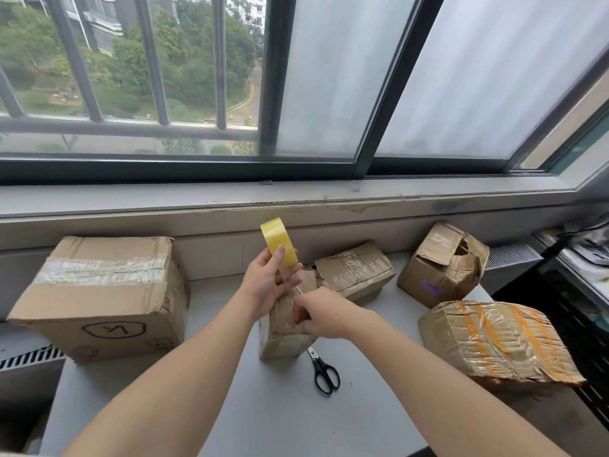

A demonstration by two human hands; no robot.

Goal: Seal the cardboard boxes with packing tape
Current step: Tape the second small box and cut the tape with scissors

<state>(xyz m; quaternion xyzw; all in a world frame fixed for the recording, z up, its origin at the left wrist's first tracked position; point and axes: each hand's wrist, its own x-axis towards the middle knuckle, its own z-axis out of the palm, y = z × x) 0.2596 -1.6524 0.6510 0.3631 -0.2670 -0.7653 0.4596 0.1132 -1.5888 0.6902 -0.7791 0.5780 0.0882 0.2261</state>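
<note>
Five cardboard boxes on the grey desk: small box at centre, large box far left, flat box just behind the small one, torn-open box back right, heavily taped box near right. Left hand grips the yellow packing tape roll above the small box, thumb over its outer face, clear strip running down from it. Right hand, fingers curled, pinches the strip's end against the small box's top; black-handled scissors lie on the desk just right of that box
</note>
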